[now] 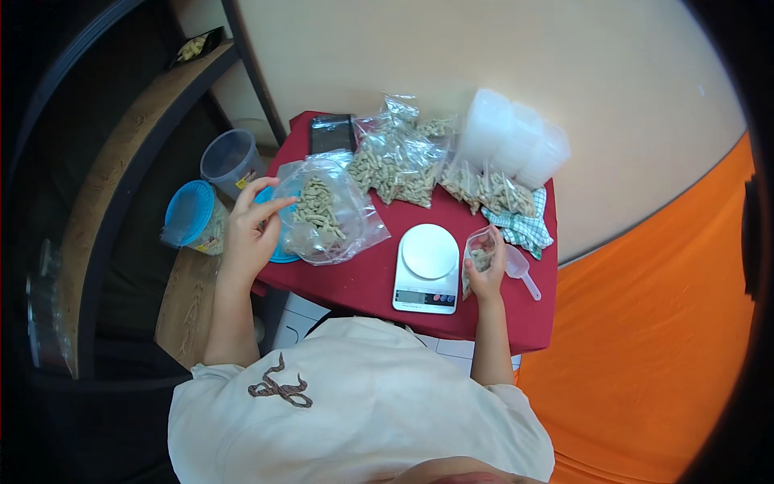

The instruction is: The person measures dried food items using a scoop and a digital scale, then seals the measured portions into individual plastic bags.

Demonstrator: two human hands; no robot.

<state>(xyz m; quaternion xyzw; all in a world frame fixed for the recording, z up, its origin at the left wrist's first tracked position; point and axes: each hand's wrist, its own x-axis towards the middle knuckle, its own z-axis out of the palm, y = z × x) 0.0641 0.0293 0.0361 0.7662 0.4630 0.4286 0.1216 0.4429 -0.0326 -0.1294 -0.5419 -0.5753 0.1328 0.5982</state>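
My right hand (487, 274) holds a small clear plastic bag (477, 256) upright by its sides, with some pale pieces inside. Just left of it stands a white digital kitchen scale (426, 284), its round plate bare. My left hand (254, 230) is raised with fingers apart at the near-left rim of a tub lined with a large clear plastic bag (355, 230). Pale green stick-shaped snacks (317, 208) lie inside that bag. I see nothing between the left fingers. A clear plastic scoop (520, 266) rests right of my right hand.
Filled snack bags (399, 169) crowd the back of the red-covered table (363, 282), beside stacked clear plastic containers (516, 137). A checkered cloth (524, 226) lies at right, a black box (331, 134) at back left. Plastic tubs (193, 218) stand left, near a wooden shelf (133, 129).
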